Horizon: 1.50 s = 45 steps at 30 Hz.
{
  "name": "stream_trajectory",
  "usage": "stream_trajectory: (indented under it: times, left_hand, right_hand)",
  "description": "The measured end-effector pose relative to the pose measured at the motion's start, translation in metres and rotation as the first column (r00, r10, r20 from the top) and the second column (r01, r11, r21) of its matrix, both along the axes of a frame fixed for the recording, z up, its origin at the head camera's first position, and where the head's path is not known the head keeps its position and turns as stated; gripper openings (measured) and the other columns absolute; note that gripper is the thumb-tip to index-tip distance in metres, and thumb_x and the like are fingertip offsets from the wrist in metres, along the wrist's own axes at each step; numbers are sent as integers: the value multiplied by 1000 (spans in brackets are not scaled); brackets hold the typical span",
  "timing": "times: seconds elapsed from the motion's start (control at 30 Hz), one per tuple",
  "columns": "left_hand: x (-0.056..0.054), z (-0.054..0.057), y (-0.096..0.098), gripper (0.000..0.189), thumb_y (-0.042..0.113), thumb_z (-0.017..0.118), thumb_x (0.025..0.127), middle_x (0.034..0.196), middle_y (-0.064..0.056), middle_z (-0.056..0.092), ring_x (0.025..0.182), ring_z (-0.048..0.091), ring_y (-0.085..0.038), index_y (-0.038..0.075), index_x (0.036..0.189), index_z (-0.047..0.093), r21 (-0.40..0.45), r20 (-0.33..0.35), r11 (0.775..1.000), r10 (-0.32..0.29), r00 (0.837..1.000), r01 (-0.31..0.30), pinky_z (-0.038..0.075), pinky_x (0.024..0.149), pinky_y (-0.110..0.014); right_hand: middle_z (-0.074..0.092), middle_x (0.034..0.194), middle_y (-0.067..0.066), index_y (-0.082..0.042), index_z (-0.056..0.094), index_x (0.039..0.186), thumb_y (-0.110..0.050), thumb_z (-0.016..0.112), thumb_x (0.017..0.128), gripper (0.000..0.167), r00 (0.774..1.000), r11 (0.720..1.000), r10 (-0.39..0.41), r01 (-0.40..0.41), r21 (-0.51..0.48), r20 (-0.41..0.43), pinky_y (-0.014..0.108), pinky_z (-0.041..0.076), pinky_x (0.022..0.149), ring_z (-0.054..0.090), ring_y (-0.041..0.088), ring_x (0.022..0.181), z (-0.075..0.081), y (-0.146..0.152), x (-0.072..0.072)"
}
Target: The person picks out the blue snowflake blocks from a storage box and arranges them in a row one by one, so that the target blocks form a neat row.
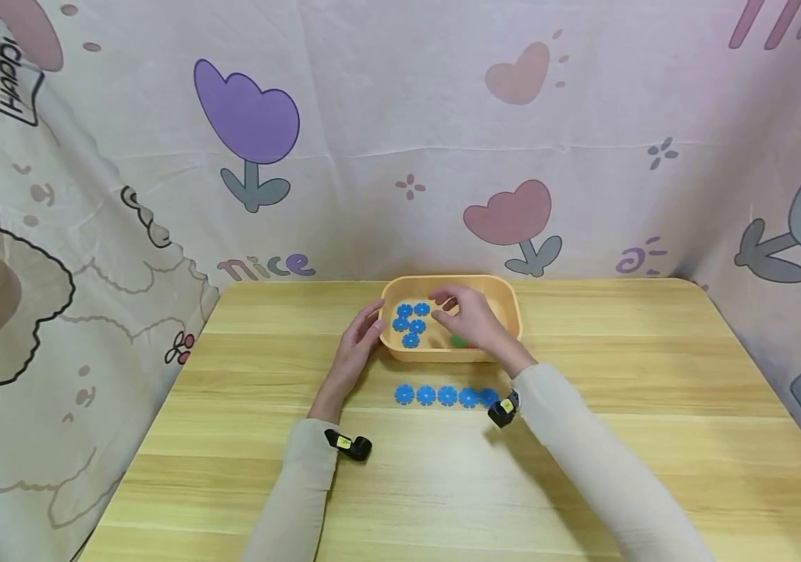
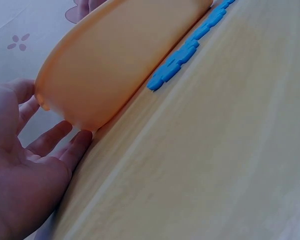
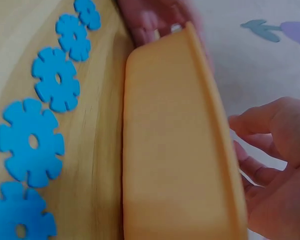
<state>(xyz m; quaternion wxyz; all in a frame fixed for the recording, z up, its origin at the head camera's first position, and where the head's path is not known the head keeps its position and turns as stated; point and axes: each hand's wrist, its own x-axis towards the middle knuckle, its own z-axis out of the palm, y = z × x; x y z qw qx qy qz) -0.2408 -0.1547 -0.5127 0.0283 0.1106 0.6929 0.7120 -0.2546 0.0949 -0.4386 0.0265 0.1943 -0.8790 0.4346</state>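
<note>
An orange plastic basin (image 1: 436,356) stands at the table's far edge. My left hand (image 1: 356,345) touches its left end with the fingers spread; in the left wrist view the fingertips (image 2: 82,140) lie against the basin wall. Over the inside of the basin is my right hand (image 1: 471,318), fingers loosely bent, thumb apart from them, with nothing showing between. Several blue notched plastic discs (image 1: 411,341) lie in the basin's left part. A green piece (image 1: 458,341) shows beneath the right hand. In front of the basin, more blue notched discs (image 1: 446,396) form a row.
The wooden table (image 1: 400,484) reaches back to a patterned cloth (image 1: 372,140) hung behind and at both sides. Small black cameras (image 1: 503,409) sit on both wrists, the right one overlapping the row's right end in the head view.
</note>
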Motion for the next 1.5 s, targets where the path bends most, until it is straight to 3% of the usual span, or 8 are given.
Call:
stream_trajectory:
  times: [0.2,0.37,0.67,0.83,1.0,1.23,1.5]
  left_hand:
    - [-2,-1,-1,45,23,52,109,157,-15,44,142,45,-31,17,153,47,25,-17,1000,-10,1000,10,44,113,-44]
    - [-1,-1,0,45,22,52,109,156,-15,44,142,45,-32,16,154,47,18,-14,1000,-5,1000,6,43,113,-45]
    - [0,-2,0,46,28,52,109,158,-12,42,143,44,-30,20,154,47,-2,1,1000,-12,1000,12,44,113,-43]
    - [-1,-2,0,46,29,53,109,158,-11,43,143,45,-29,21,153,48,-8,0,1000,-1,1000,1,44,112,-41]
    - [0,-1,0,46,33,53,108,158,-8,43,143,45,-27,24,153,48,-29,13,1000,1,1000,-1,44,112,-39]
    - [14,30,2,49,20,50,110,161,-18,37,147,38,-36,9,157,41,-36,49,999,-25,998,27,40,115,-45]
    - [15,30,2,48,17,49,110,161,-20,36,147,38,-38,8,157,40,-32,42,999,-24,999,26,40,115,-43]
  right_hand:
    - [67,120,23,5,66,126,-1,71,93,34,998,999,38,-40,27,57,44,56,92,65,34,105,-11,-9,-24]
    - [66,124,23,8,64,127,3,69,92,36,993,996,73,-78,52,93,42,57,94,65,35,108,-21,-14,-35]
    - [66,128,22,8,63,130,4,67,92,39,988,985,115,-127,118,104,46,51,105,61,37,121,-31,-16,-39]
    - [66,122,21,7,66,126,1,69,92,35,990,965,139,-143,218,36,45,54,97,62,34,110,-32,-20,-41]
    - [65,117,19,5,67,125,-1,70,93,33,991,951,121,-130,281,48,43,55,93,62,31,105,-33,-22,-42]
    - [67,116,19,3,68,125,-5,70,96,30,988,952,106,-133,277,110,43,56,94,63,31,104,-33,-21,-44]
    - [67,106,13,-1,62,117,-4,71,96,23,988,983,38,-64,174,151,36,58,82,64,27,96,-34,-16,-43]
